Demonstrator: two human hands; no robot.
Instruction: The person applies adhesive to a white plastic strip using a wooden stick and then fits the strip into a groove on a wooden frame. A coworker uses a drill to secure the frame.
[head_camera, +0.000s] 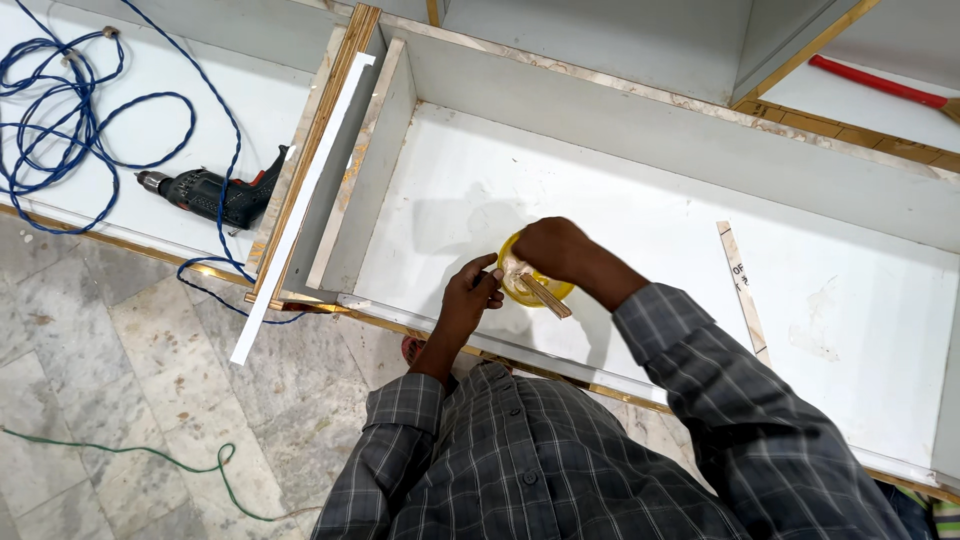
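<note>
Small yellow tub (522, 285), round, open; wood stick (546, 296) across rim.

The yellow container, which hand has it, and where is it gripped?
The left hand steadies the yellow container at its side; the right hand holds a wooden stick by its upper end.

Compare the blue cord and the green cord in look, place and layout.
The blue cord is thick and twisted, piled in loops on the white panel beside the drill. The green cord is thin, trailing in one line with a single bend across the marble floor. Both lie slack.
</note>
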